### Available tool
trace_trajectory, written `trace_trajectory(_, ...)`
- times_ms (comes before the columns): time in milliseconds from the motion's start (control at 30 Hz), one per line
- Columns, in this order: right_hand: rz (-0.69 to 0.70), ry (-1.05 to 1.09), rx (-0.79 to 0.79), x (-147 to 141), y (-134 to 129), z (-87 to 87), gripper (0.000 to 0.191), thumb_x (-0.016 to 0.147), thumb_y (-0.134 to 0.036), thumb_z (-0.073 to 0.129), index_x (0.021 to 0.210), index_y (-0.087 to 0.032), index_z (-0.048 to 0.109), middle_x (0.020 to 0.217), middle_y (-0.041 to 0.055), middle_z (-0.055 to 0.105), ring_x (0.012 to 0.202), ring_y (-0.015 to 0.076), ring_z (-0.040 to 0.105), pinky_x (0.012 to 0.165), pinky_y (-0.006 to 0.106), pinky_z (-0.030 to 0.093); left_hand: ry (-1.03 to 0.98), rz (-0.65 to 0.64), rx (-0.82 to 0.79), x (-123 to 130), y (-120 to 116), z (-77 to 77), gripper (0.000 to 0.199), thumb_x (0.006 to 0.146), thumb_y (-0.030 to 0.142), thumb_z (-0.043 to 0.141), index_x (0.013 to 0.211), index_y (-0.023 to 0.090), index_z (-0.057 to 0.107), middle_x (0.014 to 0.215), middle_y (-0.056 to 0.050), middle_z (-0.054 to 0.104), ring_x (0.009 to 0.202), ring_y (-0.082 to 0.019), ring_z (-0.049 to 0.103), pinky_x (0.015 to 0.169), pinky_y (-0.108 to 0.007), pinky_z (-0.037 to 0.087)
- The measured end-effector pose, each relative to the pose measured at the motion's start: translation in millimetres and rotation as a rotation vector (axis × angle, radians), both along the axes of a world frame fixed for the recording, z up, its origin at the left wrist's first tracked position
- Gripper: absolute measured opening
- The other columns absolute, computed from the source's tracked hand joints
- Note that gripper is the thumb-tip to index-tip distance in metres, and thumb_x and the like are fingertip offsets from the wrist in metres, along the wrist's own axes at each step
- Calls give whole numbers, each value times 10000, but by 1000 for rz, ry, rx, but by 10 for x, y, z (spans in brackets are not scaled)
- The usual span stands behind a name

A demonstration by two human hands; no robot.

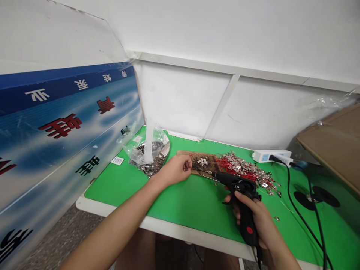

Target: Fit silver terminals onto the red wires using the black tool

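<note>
My right hand (253, 213) is wrapped round the grip of a black soldering gun (244, 198), whose tip points left over a brown, darkened board (209, 157). At the board's left end my left hand (180, 168) has its fingers pinched together; a bit of red wire shows beside them, but what they hold is too small to make out. A small group of silvery metal pieces (202, 161) lies on the board. Right of it spreads a pile of red wires with metal ends (244, 167).
A clear plastic bag of small metal parts (149, 153) sits left on the green table (180, 210). At the right are a white power strip (267, 155), black cables, a black spool (316, 198) and a cardboard box (334, 138). White panels stand behind.
</note>
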State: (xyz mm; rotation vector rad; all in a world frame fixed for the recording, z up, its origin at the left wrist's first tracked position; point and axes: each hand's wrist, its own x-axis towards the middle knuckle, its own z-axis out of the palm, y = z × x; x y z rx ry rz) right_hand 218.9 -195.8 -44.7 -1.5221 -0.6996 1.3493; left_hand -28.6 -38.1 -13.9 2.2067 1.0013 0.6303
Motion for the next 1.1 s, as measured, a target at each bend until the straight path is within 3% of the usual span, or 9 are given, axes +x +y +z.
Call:
trace_trajectory(300,-45,133,55,-14,-59,-18,581,789,-571,724,1108,-86,732,587,45,528,491,121,408,420,240,363,-17,11,7,18,10,-1,131,717,85,585,831,140,616,729,10,625,629,-104,559,584,-216,411)
trace_trajectory(433,-84,226,112,8,-65,-60,567,776,-511,754,1180,-117,702,836,90,665,501,112,412,400,250,383,4,20,40,32,14,-3,129,725,77,584,835,134,619,779,-9,648,698,-121,584,628,-224,416)
trace_trajectory(567,-91,238,111,4,-47,-47,570,776,-493,758,1201,-121,683,1018,120,689,505,102,416,392,250,397,2,15,56,41,13,-7,120,737,88,580,837,137,622,786,-11,655,684,-119,577,625,-228,408)
trace_trajectory(667,-108,256,115,-8,-39,-33,542,780,-485,753,1171,-114,695,968,118,690,499,103,414,386,247,388,2,-6,65,38,14,-15,125,740,97,577,847,144,623,799,-6,666,679,-114,580,621,-225,409)
trace_trajectory(833,-78,254,103,-9,-40,-32,520,795,-501,741,1123,-97,725,575,35,511,490,124,401,394,233,367,4,-22,45,26,4,-11,125,745,110,576,855,150,619,777,5,659,654,-106,576,598,-218,410)
trace_trajectory(1100,-35,185,45,-1,-71,-11,537,781,-566,732,1029,-89,748,534,24,460,470,112,396,409,227,348,-10,-16,9,14,-2,14,133,733,113,590,858,144,624,720,2,634,615,-107,564,573,-216,405)
